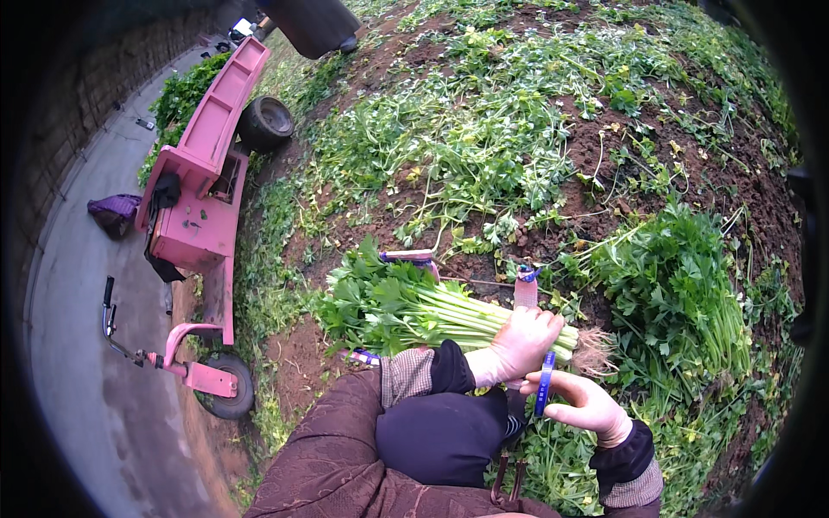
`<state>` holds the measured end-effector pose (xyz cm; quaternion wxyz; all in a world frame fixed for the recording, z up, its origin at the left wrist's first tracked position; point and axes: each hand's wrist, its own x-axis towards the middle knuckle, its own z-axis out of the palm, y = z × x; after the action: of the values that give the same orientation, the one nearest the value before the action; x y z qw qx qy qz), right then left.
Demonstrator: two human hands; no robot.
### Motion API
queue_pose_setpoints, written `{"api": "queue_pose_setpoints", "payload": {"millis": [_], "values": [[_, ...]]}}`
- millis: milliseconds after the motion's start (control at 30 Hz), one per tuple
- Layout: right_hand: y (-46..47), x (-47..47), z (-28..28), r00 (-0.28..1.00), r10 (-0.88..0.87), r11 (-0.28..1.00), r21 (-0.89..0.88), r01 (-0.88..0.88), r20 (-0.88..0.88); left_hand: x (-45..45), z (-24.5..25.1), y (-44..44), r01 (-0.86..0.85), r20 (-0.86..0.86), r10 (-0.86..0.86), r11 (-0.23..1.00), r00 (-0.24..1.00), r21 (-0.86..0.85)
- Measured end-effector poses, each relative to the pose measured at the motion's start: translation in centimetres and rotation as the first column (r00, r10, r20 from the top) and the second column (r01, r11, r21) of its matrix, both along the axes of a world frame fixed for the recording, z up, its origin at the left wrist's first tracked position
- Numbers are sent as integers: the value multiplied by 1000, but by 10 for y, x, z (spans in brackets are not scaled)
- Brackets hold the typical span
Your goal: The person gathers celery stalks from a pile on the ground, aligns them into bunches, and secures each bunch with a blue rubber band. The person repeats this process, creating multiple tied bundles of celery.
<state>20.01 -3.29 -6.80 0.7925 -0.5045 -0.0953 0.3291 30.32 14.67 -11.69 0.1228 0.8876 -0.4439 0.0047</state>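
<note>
A bundle of leafy celery (447, 312) lies across a low frame in front of me, its leaves to the left and its pale roots to the right. Near the root end my left hand (524, 343) is closed over the stalks. Below the roots, my right hand (583, 401) pinches a blue printed tape (545, 383) between thumb and fingers. The tape's upper end meets the underside of the stalks; its path behind them is hidden. An upright frame post (526, 291) wrapped in pink material, with blue tape at its top, stands just beyond my left hand.
More celery (680, 298) is heaped on the right. Cut leaves (466, 142) litter the brown soil. On the left stands a pink three-wheeled cart (194, 226) loaded with greens, by a paved path (97, 362) with a purple sack (114, 213).
</note>
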Motion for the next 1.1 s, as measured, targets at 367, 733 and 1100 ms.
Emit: {"api": "queue_pose_setpoints", "payload": {"millis": [367, 733, 1100], "values": [[-12, 113, -43, 798, -600, 775, -213, 595, 48, 0, 5, -1, -21, -135, 16, 999, 991, -36], [-5, 118, -200, 751, -660, 656, -461, 597, 32, 1, -5, 5, 6, -72, -15, 992, 997, -123], [72, -31, -132, 656, -594, 804, -320, 500, -466, -3, 2, 3, -5, -77, -4, 993, 997, -117]]}}
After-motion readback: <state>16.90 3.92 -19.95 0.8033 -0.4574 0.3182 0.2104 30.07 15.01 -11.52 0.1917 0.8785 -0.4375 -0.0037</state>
